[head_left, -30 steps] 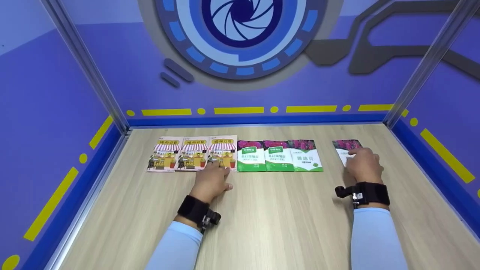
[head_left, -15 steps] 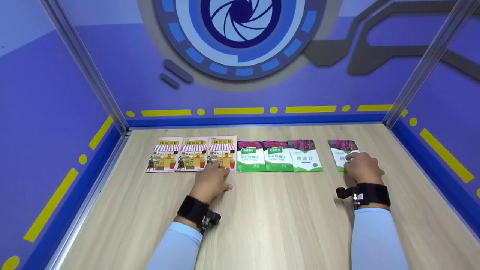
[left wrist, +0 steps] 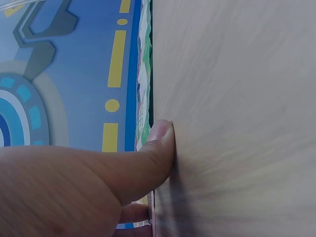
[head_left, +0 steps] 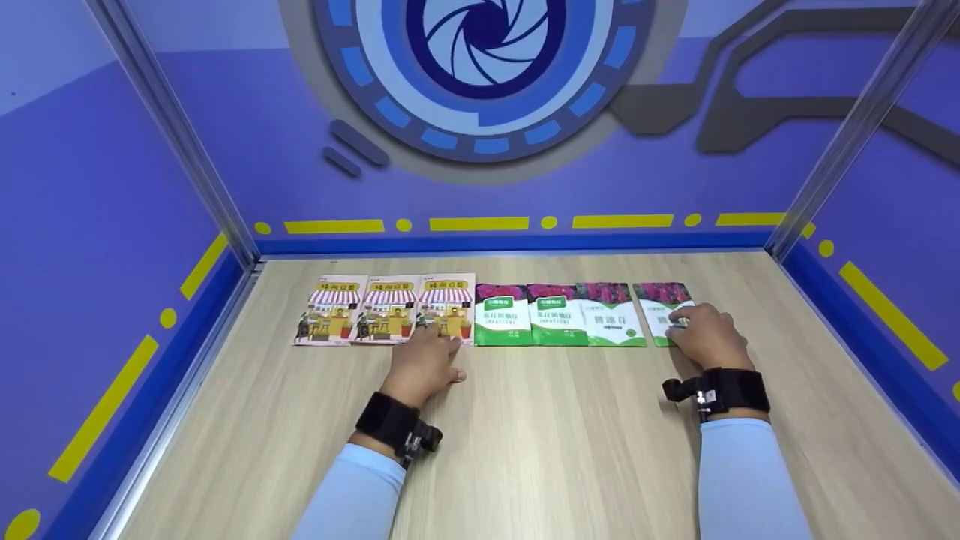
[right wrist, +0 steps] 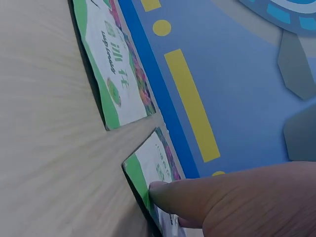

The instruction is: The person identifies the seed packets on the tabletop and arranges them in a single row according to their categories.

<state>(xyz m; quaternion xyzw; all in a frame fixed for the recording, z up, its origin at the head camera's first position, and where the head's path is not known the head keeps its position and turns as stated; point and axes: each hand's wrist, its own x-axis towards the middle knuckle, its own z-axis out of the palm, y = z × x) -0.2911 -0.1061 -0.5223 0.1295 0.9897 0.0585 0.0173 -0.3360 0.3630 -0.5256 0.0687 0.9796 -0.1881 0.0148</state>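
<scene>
Six flat seed packets lie in a row across the table. Three on the left are pink with a shop picture, such as the leftmost pink packet (head_left: 328, 307). Two green-and-white packets (head_left: 504, 315) follow, then a white lupin packet (head_left: 611, 315) with a green tip. My left hand (head_left: 424, 361) rests its fingertips on the lower part of the third pink packet (head_left: 446, 296), thumb out to the side on the table. Beyond a narrow gap stands another lupin packet (head_left: 660, 296), slightly tilted. My right hand (head_left: 709, 339) holds its right side, thumb (right wrist: 165, 195) on its face.
The wooden table (head_left: 525, 435) ends at a blue back wall (head_left: 247, 165) with yellow dashes. Metal corner posts (head_left: 172, 135) and blue side walls enclose it left and right. Each wrist wears a black strap with a camera (head_left: 390, 421).
My right hand has slid the separate lupin packet leftward, narrowing its gap to the row. My left hand and the packets in the row have stayed put.
</scene>
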